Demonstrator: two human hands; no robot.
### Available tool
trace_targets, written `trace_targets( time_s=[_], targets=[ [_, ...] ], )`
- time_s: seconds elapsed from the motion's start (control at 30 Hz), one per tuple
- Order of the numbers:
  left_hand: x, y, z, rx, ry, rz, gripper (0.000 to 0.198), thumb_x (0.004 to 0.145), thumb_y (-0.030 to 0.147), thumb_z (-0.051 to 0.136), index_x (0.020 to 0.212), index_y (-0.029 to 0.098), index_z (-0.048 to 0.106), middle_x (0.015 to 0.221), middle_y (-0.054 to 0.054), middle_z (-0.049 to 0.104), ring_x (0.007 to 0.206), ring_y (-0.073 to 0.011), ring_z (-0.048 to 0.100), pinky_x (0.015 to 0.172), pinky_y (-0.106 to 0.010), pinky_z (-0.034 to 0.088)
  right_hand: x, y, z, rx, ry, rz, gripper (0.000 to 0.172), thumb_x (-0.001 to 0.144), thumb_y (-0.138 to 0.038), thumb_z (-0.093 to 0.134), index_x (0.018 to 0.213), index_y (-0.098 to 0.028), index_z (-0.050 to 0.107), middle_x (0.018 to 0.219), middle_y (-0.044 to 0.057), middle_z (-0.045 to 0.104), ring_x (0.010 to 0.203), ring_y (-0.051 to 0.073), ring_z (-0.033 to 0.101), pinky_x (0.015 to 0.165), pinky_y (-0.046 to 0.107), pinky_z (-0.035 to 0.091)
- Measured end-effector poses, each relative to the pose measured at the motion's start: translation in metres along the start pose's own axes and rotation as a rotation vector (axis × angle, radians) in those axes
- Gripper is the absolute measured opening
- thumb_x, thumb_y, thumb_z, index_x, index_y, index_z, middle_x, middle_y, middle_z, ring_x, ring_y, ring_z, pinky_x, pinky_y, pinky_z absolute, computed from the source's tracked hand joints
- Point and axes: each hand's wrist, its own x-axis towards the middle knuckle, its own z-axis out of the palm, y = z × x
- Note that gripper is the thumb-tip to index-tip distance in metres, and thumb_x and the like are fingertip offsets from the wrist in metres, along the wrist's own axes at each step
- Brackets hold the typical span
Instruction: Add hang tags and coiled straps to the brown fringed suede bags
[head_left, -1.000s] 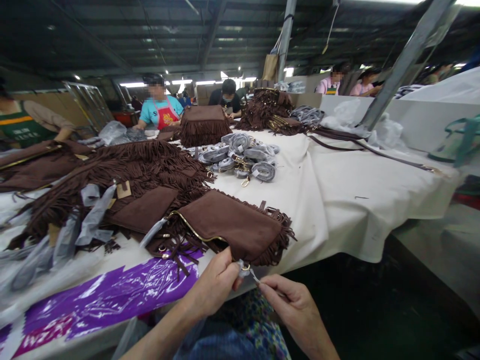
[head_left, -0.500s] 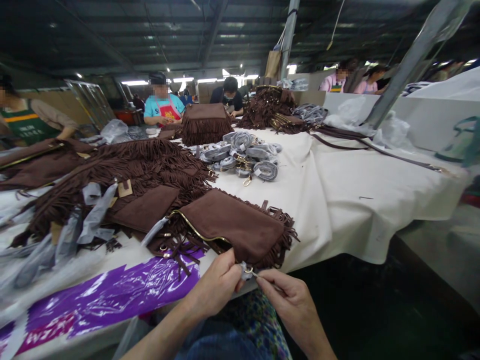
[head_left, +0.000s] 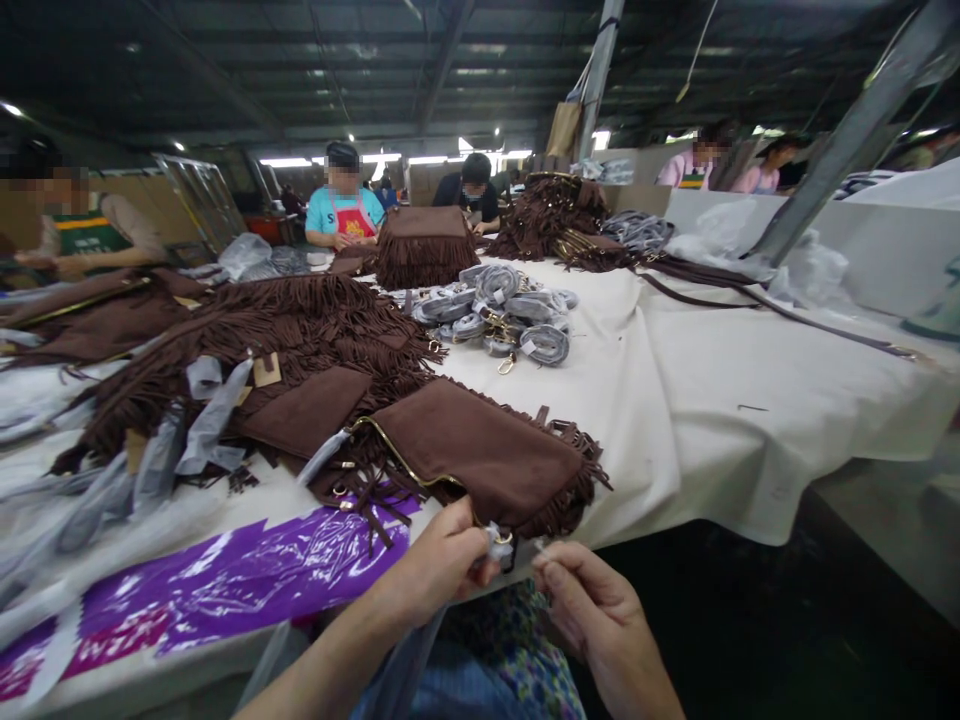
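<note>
A brown suede bag [head_left: 480, 440] with fringed edges and a gold zipper lies at the table's front edge. My left hand [head_left: 450, 560] is closed at its near corner, gripping a plastic-wrapped strap [head_left: 412, 655] that hangs down below the fist. A gold ring [head_left: 504, 540] with crumpled grey wrapping pokes out beside the left fingers. Just to the right, apart from the ring, my right hand [head_left: 592, 600] is closed in a pinch. A small pale bit shows at its fingertips, too small to name.
Fringed brown bags [head_left: 300, 330] are heaped on the left, above purple plastic sheeting [head_left: 255, 575]. Coiled, wrapped straps [head_left: 495, 310] with gold clips lie mid-table. A long brown strap [head_left: 817, 315] stretches along the right. Several people work behind the table; a metal post [head_left: 847, 130] slants at right.
My right hand has pulled away from the ring, slightly right and down. My left hand keeps its grip at the bag's corner. The whole view has shifted a little.
</note>
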Motion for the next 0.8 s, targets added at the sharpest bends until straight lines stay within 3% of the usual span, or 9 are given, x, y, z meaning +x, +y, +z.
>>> trace_targets(
  time_s=[0.07, 0.2, 0.33, 0.4, 0.53, 0.67, 0.8],
  targets=[
    [-0.004, 0.002, 0.002, 0.173, 0.059, 0.091, 0.008, 0.073, 0.027, 0.044, 0.076, 0.02, 0.045, 0.056, 0.005, 0.048, 0.048, -0.0091, 0.038, 0.046, -0.021, 0.027, 0.002, -0.002, 0.006, -0.054, -0.073, 0.033, 0.035, 0.085, -0.052, 0.069, 0.081, -0.017, 0.072, 0.05, -0.007, 0.037, 0.044, 0.009, 0.028, 0.041, 0.021, 0.023],
    [-0.015, 0.0, 0.006, 0.502, 0.32, 0.258, 0.002, 0.082, 0.022, 0.048, 0.081, 0.02, 0.046, 0.07, 0.002, 0.054, 0.065, -0.0141, 0.048, 0.059, -0.025, 0.033, 0.008, -0.006, 0.02, -0.099, 0.001, -0.039, 0.035, 0.082, -0.052, 0.071, 0.081, -0.017, 0.075, 0.048, -0.005, 0.043, 0.044, 0.011, 0.036, 0.043, 0.021, 0.031],
    [-0.023, -0.01, 0.008, 0.519, 0.465, 0.402, 0.012, 0.086, 0.021, 0.052, 0.097, 0.021, 0.047, 0.077, 0.0, 0.057, 0.069, -0.0162, 0.053, 0.063, -0.026, 0.036, 0.008, -0.002, 0.031, -0.088, 0.047, -0.051, 0.032, 0.08, -0.049, 0.074, 0.082, -0.018, 0.076, 0.053, -0.003, 0.048, 0.047, 0.012, 0.04, 0.045, 0.022, 0.034],
    [-0.025, -0.015, 0.008, 0.546, 0.468, 0.495, 0.017, 0.089, 0.021, 0.049, 0.106, 0.021, 0.051, 0.083, -0.003, 0.059, 0.074, -0.0175, 0.056, 0.067, -0.027, 0.039, 0.005, 0.004, 0.037, -0.031, 0.062, -0.026, 0.031, 0.08, -0.049, 0.074, 0.083, -0.018, 0.076, 0.053, -0.004, 0.047, 0.048, 0.012, 0.039, 0.045, 0.022, 0.033],
    [-0.026, -0.018, 0.006, 0.636, 0.336, 0.601, 0.03, 0.095, 0.02, 0.037, 0.118, 0.019, 0.057, 0.091, -0.008, 0.058, 0.082, -0.0186, 0.056, 0.071, -0.028, 0.042, -0.003, 0.02, 0.046, 0.077, 0.078, 0.005, 0.032, 0.08, -0.051, 0.074, 0.083, -0.019, 0.076, 0.053, -0.004, 0.048, 0.048, 0.012, 0.039, 0.045, 0.021, 0.032],
    [-0.023, -0.018, 0.004, 0.602, 0.347, 0.6, 0.022, 0.094, 0.019, 0.042, 0.105, 0.018, 0.061, 0.086, -0.005, 0.057, 0.078, -0.0167, 0.054, 0.069, -0.026, 0.041, -0.005, 0.022, 0.05, 0.064, 0.071, -0.043, 0.031, 0.083, -0.049, 0.072, 0.082, -0.019, 0.075, 0.053, -0.004, 0.048, 0.048, 0.011, 0.037, 0.045, 0.02, 0.032],
    [-0.023, -0.014, 0.004, 0.576, 0.382, 0.524, 0.012, 0.085, 0.016, 0.055, 0.096, 0.018, 0.06, 0.082, -0.002, 0.059, 0.074, -0.0154, 0.053, 0.067, -0.025, 0.039, -0.004, 0.012, 0.049, 0.015, 0.005, -0.068, 0.03, 0.086, -0.047, 0.069, 0.081, -0.018, 0.074, 0.067, 0.0, 0.057, 0.053, 0.013, 0.043, 0.047, 0.02, 0.039]
  ],
)
